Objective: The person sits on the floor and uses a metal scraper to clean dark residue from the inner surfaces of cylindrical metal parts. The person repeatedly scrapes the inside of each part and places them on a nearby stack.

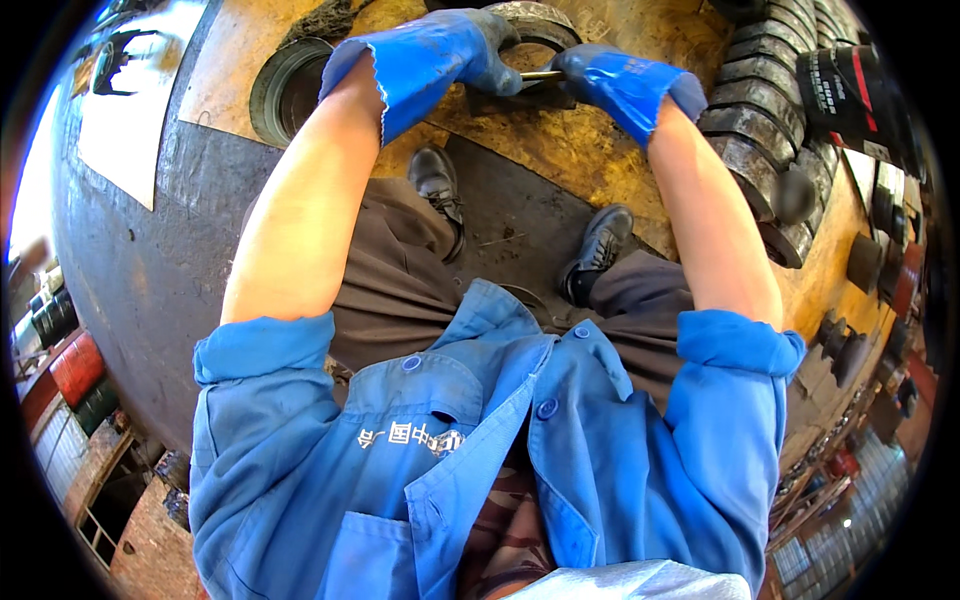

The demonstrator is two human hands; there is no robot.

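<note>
My left hand [480,55], in a blue rubber glove with a dark grey palm, is closed at the top of the view. My right hand [590,75], gloved the same way, is closed a short way to its right. Between them runs a thin metal strip [541,75], one end at each hand; its exact kind is hard to make out. Just beyond lies a thick round metal ring [535,22], partly hidden by my left hand. Under the strip, a dark flat piece [515,101] rests on the yellow-brown, stained floor plate.
A wide metal ring or cylinder [272,95] stands left of my left forearm. Stacked dark metal rings [762,110] form rows on the right, beside a black bucket [862,95] with a red stripe. My shoes [600,243] are on a dark plate below my hands.
</note>
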